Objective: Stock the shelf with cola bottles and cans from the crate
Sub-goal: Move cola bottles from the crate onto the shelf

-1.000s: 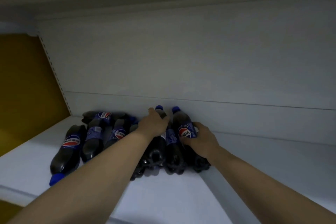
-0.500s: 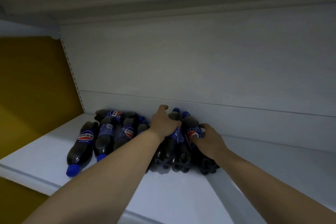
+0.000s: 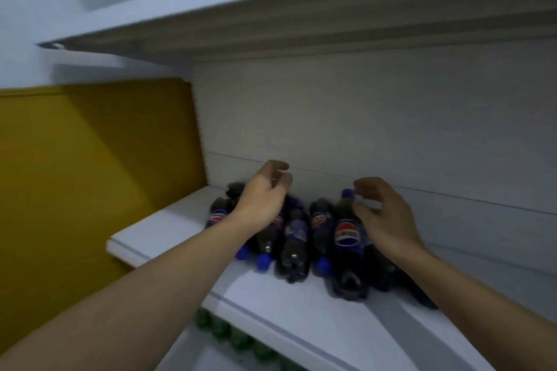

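Several dark cola bottles [image 3: 294, 245] with blue caps and blue labels lie on their sides in a row on the white shelf [image 3: 289, 304]. The rightmost clearly visible bottle [image 3: 346, 238] points its cap toward the back wall. My left hand [image 3: 263, 196] hovers over the left bottles with loosely curled fingers and holds nothing. My right hand [image 3: 382, 214] hangs just right of that bottle's neck, fingers loosely curled, empty. My forearms hide parts of the bottles under them.
A white shelf board [image 3: 271, 9] hangs overhead. A yellow panel [image 3: 90, 159] stands to the left. The white back wall [image 3: 391, 129] sits close behind the bottles. Green bottle tops [image 3: 229, 334] show on the level below the shelf edge.
Both hands have lifted off the bottles and let go. The view has pulled back and tilted, showing the shelf above and the level below.
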